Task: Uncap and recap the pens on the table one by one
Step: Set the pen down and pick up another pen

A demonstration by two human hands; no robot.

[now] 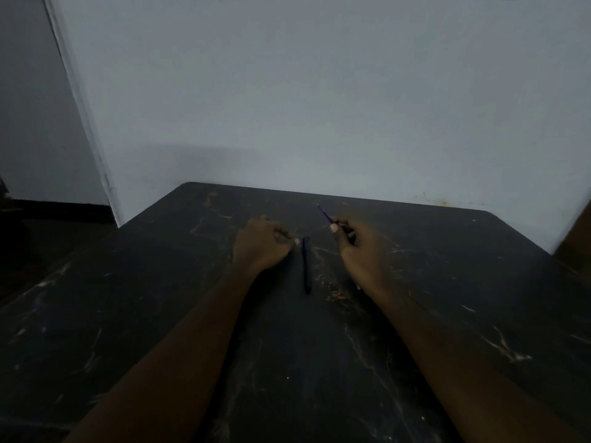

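My right hand point(353, 243) holds an uncapped blue pen point(323, 214), its bare tip pointing up and away to the left. My left hand point(263, 243) rests on the dark table point(160, 314) with its fingers curled closed; whether the cap is inside it I cannot tell. A second dark pen point(306, 265) lies capped on the table between the two hands, running front to back, just right of my left fingertips and not touched by either hand.
The scratched dark table ends at a pale wall point(319, 107) close behind the hands. Its left edge drops to a dark floor point(48, 238), and a brown object point(575, 238) stands beyond the right corner.
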